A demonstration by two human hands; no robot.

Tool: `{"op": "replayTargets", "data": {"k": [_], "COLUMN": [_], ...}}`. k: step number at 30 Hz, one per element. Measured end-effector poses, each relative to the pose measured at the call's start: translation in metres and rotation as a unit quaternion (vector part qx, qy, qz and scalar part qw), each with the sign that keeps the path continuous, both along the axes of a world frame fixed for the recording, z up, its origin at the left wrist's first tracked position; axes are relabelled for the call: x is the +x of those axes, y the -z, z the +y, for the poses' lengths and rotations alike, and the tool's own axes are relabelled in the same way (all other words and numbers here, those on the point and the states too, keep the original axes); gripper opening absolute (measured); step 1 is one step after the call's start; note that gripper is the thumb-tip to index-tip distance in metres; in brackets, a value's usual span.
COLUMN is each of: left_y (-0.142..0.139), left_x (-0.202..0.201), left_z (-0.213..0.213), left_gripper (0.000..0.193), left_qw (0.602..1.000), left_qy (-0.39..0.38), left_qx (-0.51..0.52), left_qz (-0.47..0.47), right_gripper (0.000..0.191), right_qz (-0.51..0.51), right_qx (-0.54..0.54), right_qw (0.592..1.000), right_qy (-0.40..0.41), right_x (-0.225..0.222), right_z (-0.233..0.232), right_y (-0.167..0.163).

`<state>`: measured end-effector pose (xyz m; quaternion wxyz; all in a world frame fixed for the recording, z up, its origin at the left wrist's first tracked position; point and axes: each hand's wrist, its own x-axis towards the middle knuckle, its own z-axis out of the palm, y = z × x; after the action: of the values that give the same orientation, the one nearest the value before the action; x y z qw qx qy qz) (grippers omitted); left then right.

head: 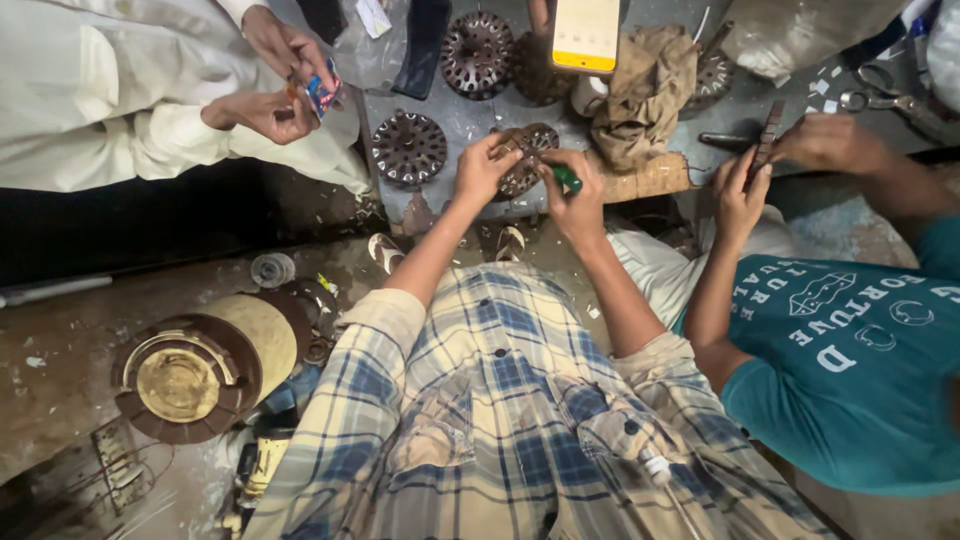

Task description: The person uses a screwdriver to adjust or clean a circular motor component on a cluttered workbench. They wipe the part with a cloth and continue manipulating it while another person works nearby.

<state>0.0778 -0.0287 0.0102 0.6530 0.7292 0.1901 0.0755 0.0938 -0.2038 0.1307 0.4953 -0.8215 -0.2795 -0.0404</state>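
The left hand (484, 168) pinches the slotted round core (524, 160) at its 9 o'clock edge on the worktop (470, 128). The right hand (578, 192), closed, grips what appears to be a green-handled tool (566, 178) at 3 o'clock.

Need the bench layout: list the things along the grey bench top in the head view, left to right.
Slotted round core → core held by left hand and right hand → crumpled brown cloth → scissors.

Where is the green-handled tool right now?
The green-handled tool is in the right hand, top centre of the head view, against the round slotted metal core that the left hand steadies.
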Motion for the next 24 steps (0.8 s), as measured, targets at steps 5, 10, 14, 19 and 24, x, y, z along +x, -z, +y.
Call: {"op": "replayTargets", "data": {"k": [5,10,14,19,24], "left_y": [-0.001,-0.009,-0.009,-0.002,-0.003], "left_x": [-0.001,0.001,0.008,0.005,0.007], "left_z": [0.001,0.002,0.001,0.002,0.005], "left_gripper": [0.038,0.036,0.037,0.039,0.037], "left_qw": [1.000,0.998,0.999,1.000,0.998], "left_qy": [0.001,-0.004,0.011,0.017,0.016], "left_qx": [0.026,0.055,0.046,-0.005,0.056], "left_qz": [0.010,0.018,0.025,-0.007,0.013], "right_gripper": [0.019,0.023,0.028,0.030,0.038], "right_qz": [-0.051,-0.252,-0.284,-0.116,-0.224], "right_qx": [-0.019,-0.120,-0.167,-0.099,-0.197], "right_qw": [0.998,0.954,0.932,0.984,0.946], "right_qy": [-0.039,-0.105,-0.153,-0.087,-0.126], "right_x": [-0.005,-0.016,-0.021,-0.028,-0.029], "right_z": [0.011,0.013,-0.007,-0.008,0.007], "right_y": [0.005,0.026,0.038,0.044,0.043]}}
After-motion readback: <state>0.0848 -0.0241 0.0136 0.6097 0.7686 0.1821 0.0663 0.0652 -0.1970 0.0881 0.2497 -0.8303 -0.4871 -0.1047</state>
